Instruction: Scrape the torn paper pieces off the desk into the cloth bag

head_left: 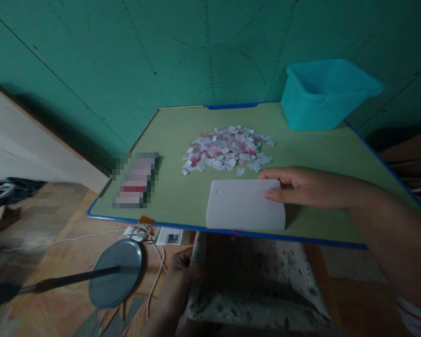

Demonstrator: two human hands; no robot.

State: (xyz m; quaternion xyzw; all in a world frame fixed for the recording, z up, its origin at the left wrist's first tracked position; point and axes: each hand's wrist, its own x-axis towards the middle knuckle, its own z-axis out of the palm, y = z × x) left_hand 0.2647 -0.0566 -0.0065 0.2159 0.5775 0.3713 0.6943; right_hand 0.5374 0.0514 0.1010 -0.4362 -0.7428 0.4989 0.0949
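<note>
- Head view, right: through my remote feed, the right hand grasps the right end of the white board, at the table's front edge, nearer than the paper scraps.
- Left: the left hand grips the speckled container's edge.
- I judge level, steady holding best.

Dim light, darkest toward the corners; wide-angle distortion stretches the edges. Soft shadow lies right of the smooth white slab; coarse pixelation masks a pinkish rectangular object, possibly a phone.
</note>
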